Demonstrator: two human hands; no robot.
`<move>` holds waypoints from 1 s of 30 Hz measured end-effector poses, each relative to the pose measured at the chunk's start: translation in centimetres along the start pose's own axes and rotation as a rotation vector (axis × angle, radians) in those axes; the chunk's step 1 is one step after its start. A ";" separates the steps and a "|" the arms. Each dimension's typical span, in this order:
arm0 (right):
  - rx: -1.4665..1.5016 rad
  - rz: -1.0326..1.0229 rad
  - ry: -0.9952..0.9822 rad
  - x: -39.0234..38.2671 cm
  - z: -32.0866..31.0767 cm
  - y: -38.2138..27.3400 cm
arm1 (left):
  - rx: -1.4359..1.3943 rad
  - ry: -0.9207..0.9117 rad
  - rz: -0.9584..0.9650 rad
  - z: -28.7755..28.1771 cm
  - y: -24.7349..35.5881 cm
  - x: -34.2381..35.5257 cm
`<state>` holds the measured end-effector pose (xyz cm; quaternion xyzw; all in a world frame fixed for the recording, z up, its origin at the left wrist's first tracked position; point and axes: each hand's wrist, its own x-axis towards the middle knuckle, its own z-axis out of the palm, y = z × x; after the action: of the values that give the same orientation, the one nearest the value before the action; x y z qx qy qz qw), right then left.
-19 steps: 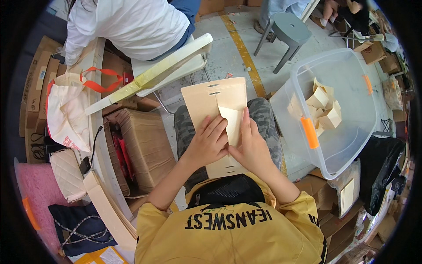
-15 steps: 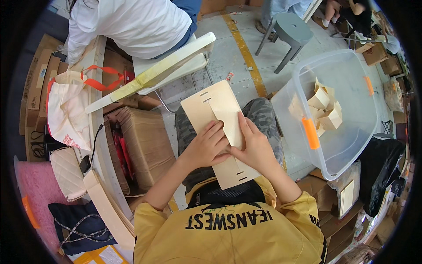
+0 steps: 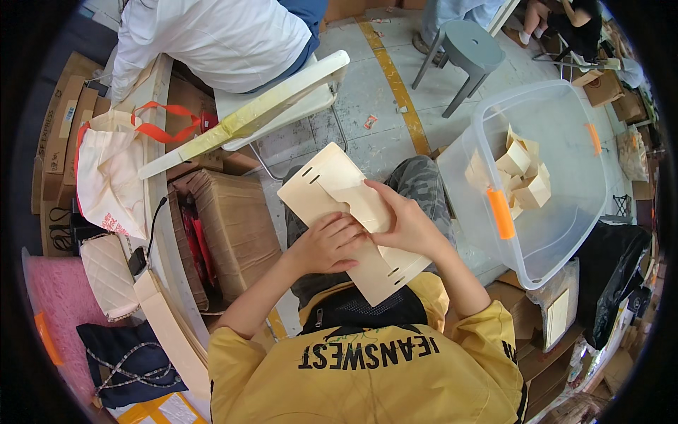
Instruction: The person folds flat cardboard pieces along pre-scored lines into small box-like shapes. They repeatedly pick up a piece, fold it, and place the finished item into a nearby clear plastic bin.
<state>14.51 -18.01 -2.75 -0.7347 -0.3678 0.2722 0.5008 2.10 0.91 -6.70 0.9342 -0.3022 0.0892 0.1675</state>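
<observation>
A flat cream card with narrow slots at both ends and a curved cut flap in its middle lies tilted diagonally over my lap. My left hand rests on its left middle, fingers curled over the cut edge and holding it. My right hand grips the card from the right, with the index finger stretched along the raised flap and the thumb below. Under the card are my camouflage trousers and a black mesh pouch.
A clear bin with folded cream pieces stands at right. A grey stool is ahead. A person in white sits ahead-left by a white chair. Cardboard boxes, bags and cream strips line the left.
The card has rotated anticlockwise from near upright to a diagonal, its top end moving left and down. Both my hands have turned with it, still holding it.
</observation>
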 end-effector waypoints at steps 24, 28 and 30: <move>-0.031 -0.016 -0.146 -0.2 -1.5 -1.9 | 0.115 0.122 -0.067 -0.1 1.9 0.6; -0.124 0.065 -0.211 -0.3 -1.3 -1.8 | 0.051 0.046 -0.072 -0.6 2.2 0.6; -0.194 0.108 -0.237 -0.1 -1.4 -2.2 | -0.008 -0.006 -0.091 -1.1 1.9 1.0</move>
<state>14.97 -18.34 -0.24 -0.7610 -0.4088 0.3466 0.3655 1.67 -0.67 -4.89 0.9465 -0.2603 0.0774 0.1741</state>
